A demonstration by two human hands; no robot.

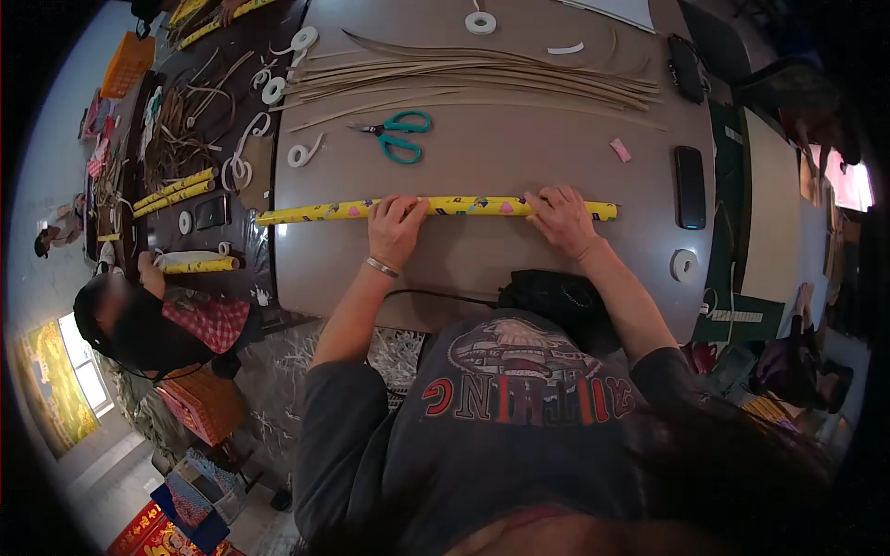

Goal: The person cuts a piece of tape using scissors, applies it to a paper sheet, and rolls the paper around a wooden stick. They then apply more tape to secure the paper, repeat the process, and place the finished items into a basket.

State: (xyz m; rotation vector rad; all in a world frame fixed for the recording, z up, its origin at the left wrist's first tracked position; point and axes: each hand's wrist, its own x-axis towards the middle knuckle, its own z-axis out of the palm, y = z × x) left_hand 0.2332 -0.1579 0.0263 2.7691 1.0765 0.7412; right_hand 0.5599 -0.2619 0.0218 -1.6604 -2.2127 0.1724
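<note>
At far left, a co-worker (144, 324) in a black top has one hand (150, 269) at the end of a shorter yellow tube (202, 266) on a dark table (255, 269), which also carries a dark phone (213, 211). To the right stands a grey-brown table (519, 157), across which a long yellow printed tube (468, 206) lies nearly level, just in front of the wearer. Above its left part are a white tape roll (295, 157), partly unwound, and teal-handled scissors (380, 132), blades pointing left and slightly parted. The wearer's left hand (394, 225), with a silver-coloured bracelet (381, 268) at the wrist, is curled over the tube left of its middle, fingers close together. A bundle of tan strips (464, 82) lies beyond, roughly parallel to the tube. The right hand (564, 221) is bent over the tube near its right end, pinching it between thumb and fingers. Farther right are a small pink packet (619, 150), a second white tape roll (677, 269) and a black smartphone (690, 185), near the table's right edge.
</note>
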